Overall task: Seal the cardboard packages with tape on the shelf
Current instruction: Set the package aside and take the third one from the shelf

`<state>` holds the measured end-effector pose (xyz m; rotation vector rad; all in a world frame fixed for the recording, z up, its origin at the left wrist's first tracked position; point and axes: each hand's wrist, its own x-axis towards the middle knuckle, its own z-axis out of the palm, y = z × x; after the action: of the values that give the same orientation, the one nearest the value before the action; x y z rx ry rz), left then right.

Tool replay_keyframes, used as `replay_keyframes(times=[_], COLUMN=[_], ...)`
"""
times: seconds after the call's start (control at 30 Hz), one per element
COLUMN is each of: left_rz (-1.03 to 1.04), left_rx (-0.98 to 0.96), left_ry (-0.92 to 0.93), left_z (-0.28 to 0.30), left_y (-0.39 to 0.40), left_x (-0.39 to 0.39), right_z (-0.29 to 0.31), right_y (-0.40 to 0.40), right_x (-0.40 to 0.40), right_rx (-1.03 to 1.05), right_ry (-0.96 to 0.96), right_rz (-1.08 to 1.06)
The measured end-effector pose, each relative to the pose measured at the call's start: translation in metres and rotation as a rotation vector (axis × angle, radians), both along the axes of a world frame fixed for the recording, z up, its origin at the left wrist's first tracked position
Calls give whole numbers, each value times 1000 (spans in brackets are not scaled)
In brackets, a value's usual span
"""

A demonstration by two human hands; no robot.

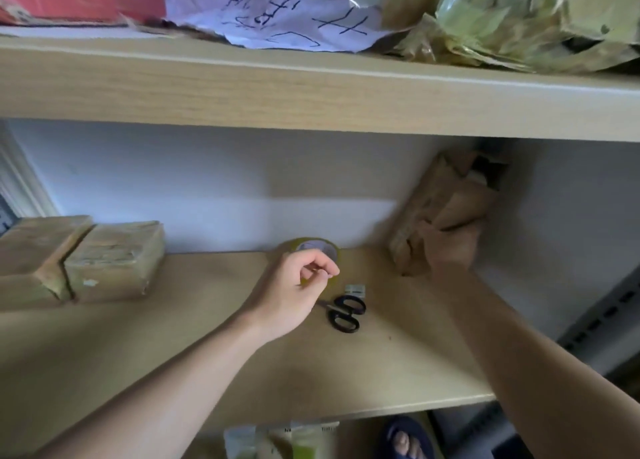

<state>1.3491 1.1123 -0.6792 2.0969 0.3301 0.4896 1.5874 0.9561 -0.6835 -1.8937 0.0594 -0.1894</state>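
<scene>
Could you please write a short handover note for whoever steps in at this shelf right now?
Left hand: fingers loosely curled, holding nothing, hovering just in front of the tape roll at the back of the shelf.
Right hand: gripping the brown cardboard package, which stands tilted at the shelf's right end with its top flaps open.
Black scissors lie on the shelf beside the left hand, a small tape scrap just behind them.
Done: two taped packages sit at the left.
Left: bring the open package forward, close its flaps, tape it, cut the tape.
</scene>
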Motion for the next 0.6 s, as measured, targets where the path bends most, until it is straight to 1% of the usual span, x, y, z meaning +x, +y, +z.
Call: replay_keyframes(times=[0.1,0.17,0.37,0.47,0.6], left_rz=[31,38,44,35,41], left_rx=[-11,-14,-57,-126,-283], left_ry=[23,29,29,11,-57], left_z=[-2,-4,2,7,15], left_y=[14,25,40,40,36], left_x=[-8,-12,-24,-34,-46], right_z=[6,12,42,43,39], right_y=[-5,-12,-20,-10,11], right_x=[-18,-35,-89,-118,-150], right_rx=[4,0,11,13,99], right_ry=[-70,-141,-227,-164,-69], right_rz=[-22,11,299,451,642])
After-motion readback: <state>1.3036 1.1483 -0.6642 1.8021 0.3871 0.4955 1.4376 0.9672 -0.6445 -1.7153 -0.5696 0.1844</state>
